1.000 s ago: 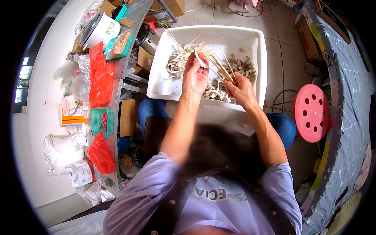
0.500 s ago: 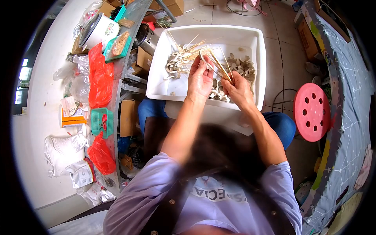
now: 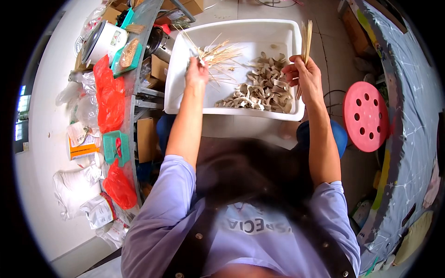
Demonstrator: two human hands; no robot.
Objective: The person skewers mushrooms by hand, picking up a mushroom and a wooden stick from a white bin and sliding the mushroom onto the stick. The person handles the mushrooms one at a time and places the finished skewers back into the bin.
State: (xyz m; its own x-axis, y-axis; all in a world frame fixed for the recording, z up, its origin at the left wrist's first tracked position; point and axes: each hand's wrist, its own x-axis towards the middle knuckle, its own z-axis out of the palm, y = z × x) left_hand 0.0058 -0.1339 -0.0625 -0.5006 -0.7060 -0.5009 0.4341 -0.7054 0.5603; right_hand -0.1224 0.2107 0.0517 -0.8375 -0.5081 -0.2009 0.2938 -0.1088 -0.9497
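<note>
My right hand (image 3: pixel 306 76) is closed around a bundle of thin bamboo skewers (image 3: pixel 306 41), held upright over the right rim of a white plastic tub (image 3: pixel 218 110). At the tub's left side, my left hand (image 3: pixel 197 72) has its fingers curled in at a pile of skewers (image 3: pixel 220 54) with pale pieces on their ends. What sits between those fingers is partly hidden and blurred. A heap of loose greyish-beige curved strips (image 3: pixel 262 90) lies in the right part of the tub, near my right hand.
A table on the left carries red plastic bags (image 3: pixel 110 92), a green basket (image 3: pixel 116 147) with red-handled scissors, and a white bucket (image 3: pixel 105 42). A red stool (image 3: pixel 366 116) with holes stands at right, beside a grey patterned cloth (image 3: pixel 408 139).
My left hand has moved left from the tub's middle to the skewer pile. My right hand has moved right with the skewers, which now point upright. The camera view has shifted slightly.
</note>
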